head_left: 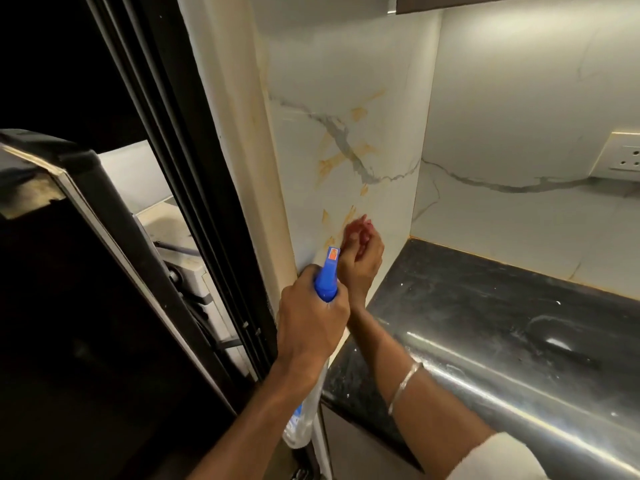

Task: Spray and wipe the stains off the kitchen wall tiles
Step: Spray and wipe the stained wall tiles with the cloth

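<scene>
Head view: corner of a kitchen, side wall meets back wall above a counter.
Wall tile (346, 64): white, grey marble vein running across it, on the side wall, lit from above.
Stains (332, 161): orange-brown smears on that tile, scattered from mid-height down to just above the hands; a fainter orange streak runs along the tile's left edge.
Spray bottle (327, 278): blue trigger head with an orange tip, pointed up at the lower stains, close to the tile; the clear body hangs down below the fist.
Left hand (311, 323): fist wrapped tight round the bottle's neck, just under the blue head.
Right hand (360, 265): right beside the bottle, up against the tile at the lowest stains, fingers bent.
Reddish thing (358, 228): at the right fingertips, blurred; can't tell what it is, or whether the hand grips it or only presses on the tile.
Bangle (405, 382): plain metal, on the right forearm.
Sleeve (491, 459): white, bottom right corner.
Counter (485, 306): black speckled stone, shiny rounded front edge, butts against both walls.
Socket (620, 155): white plate on the back wall, far right, well apart from the hands.
Black frame (194, 168): tall dark rails left of the tiled wall; beyond them it's too dark to read.
</scene>
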